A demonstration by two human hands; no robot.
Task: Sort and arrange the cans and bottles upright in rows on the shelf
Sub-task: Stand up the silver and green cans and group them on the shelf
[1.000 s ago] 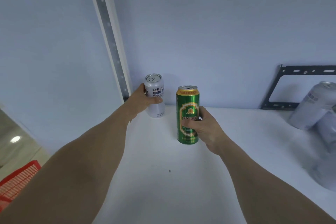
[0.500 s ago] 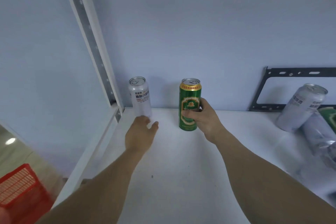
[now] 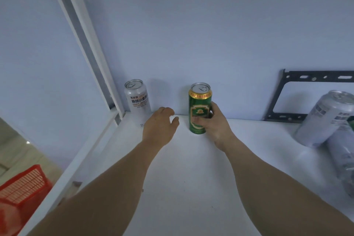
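Note:
A white can [image 3: 137, 99] stands upright in the back left corner of the white shelf [image 3: 183, 168], against the wall. My left hand [image 3: 160, 126] hovers just to its right with loosely curled fingers, holding nothing. A green can with a gold rim [image 3: 199, 108] stands upright at the back wall, and my right hand [image 3: 214, 123] grips its lower half. At the right edge a silver can [image 3: 323, 119] leans tilted on other cans [image 3: 342, 155] lying on the shelf.
A white shelf upright with a slotted metal strip [image 3: 84, 44] rises at the back left. A black metal bracket [image 3: 287, 97] leans on the wall at the right. A red plastic basket [image 3: 21, 193] sits below at the lower left.
My left hand let go of the white can, which now stands in the corner, and drew back to its right. My right hand carried the green can back to the wall.

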